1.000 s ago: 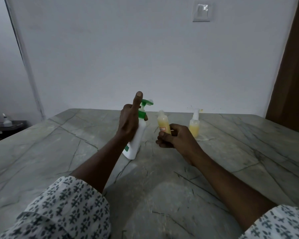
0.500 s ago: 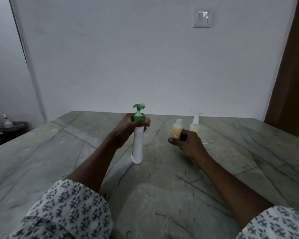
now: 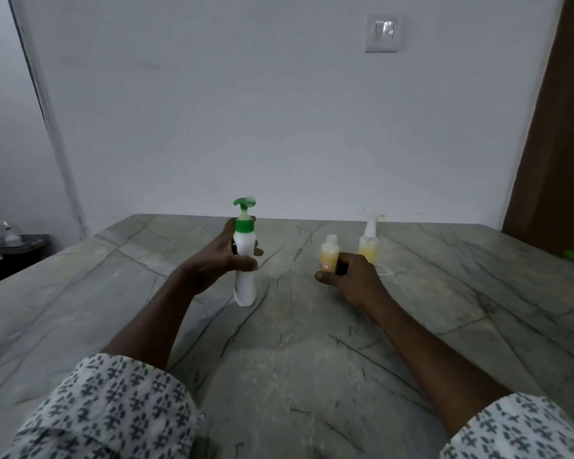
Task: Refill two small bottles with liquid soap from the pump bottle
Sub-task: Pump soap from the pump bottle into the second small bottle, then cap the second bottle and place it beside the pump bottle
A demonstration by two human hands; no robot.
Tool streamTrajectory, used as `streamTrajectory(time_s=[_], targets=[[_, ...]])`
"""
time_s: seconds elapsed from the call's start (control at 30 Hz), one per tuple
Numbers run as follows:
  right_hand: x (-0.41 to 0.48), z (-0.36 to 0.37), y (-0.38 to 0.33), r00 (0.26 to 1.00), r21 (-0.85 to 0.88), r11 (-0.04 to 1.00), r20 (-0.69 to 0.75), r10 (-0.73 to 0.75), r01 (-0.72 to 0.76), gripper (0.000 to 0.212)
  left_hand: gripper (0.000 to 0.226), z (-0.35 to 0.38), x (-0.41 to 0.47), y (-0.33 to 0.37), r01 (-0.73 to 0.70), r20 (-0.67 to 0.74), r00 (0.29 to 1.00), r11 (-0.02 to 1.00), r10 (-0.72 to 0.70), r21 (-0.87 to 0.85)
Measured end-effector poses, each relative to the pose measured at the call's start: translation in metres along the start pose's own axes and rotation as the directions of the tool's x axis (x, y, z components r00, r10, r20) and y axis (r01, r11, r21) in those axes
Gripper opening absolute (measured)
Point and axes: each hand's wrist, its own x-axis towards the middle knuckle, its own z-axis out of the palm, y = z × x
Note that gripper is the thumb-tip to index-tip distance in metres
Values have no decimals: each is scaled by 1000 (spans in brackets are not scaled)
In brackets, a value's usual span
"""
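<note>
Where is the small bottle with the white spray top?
In the head view, the small spray-top bottle of yellow liquid stands on the grey stone table, right of centre, just behind the right hand.

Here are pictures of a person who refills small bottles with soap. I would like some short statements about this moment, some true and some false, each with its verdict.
1. The left hand has its grip on the pump bottle. True.
2. The pump bottle lies on its side. False: it stands upright on the table.
3. The right hand holds a small bottle of yellowish liquid. True.
4. A second small bottle stands on the table beyond the right hand. True.
5. The pump bottle has a red top. False: its top is green.
</note>
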Motion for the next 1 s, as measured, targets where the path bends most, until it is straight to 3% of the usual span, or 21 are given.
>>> streamTrajectory(time_s=[0.17, 0.4, 0.47, 0.53, 0.6, 0.67, 0.73, 0.77, 0.8, 0.83, 0.9, 1.0], targets=[[3, 2, 3, 999, -114, 993, 45, -5, 10, 43, 81, -2, -3, -1, 39, 35, 999, 998, -38, -51], [3, 4, 8, 997, -174, 985, 71, -3, 15, 41, 112, -6, -6, -6, 73, 43, 997, 996, -71, -48], [3, 4, 9, 998, -176, 984, 70, 4, 8, 42, 131, -8, -7, -5, 69, 41, 997, 996, -66, -55], [3, 4, 9, 997, -169, 986, 70, 13, -1, 42, 155, -13, -10, -1, 40, -9, 999, 990, -42, -133], [3, 4, 8, 997, -166, 986, 77, 24, -10, 43, 153, -20, -13, 9, -69, -177, 983, 987, 42, -145], [2, 4, 7, 996, -164, 986, 84, 41, -27, 47, 122, -25, -16, 25, -243, -433, 879, 969, 199, -49], [1, 3, 5, 992, -160, 986, 104, 69, -52, 51, 69, -24, -21, 44, -415, -666, 626, 897, 405, 156], [1, 1, 4, 990, -172, 983, 121, 78, -56, 52, 48, -19, -26, 54, -449, -713, 489, 846, 502, 288], [2, -1, 2, 988, -189, 981, 136, 75, -49, 53, 34, -10, -33, 62, -457, -702, 404, 794, 587, 401], [3, -5, 0, 988, -197, 980, 138, 64, -36, 52, 27, 3, -40, 70, -459, -656, 380, 749, 652, 478], [6, -18, -6, 998, -141, 990, 65, 11, -2, 41, 29, 36, -50, 79, -497, -518, 454, 689, 725, 528], [12, -48, -10, 963, -118, 992, -257, -80, 51, 17, 31, 81, -45, 74, -480, -349, 657, 728, 668, 489]])
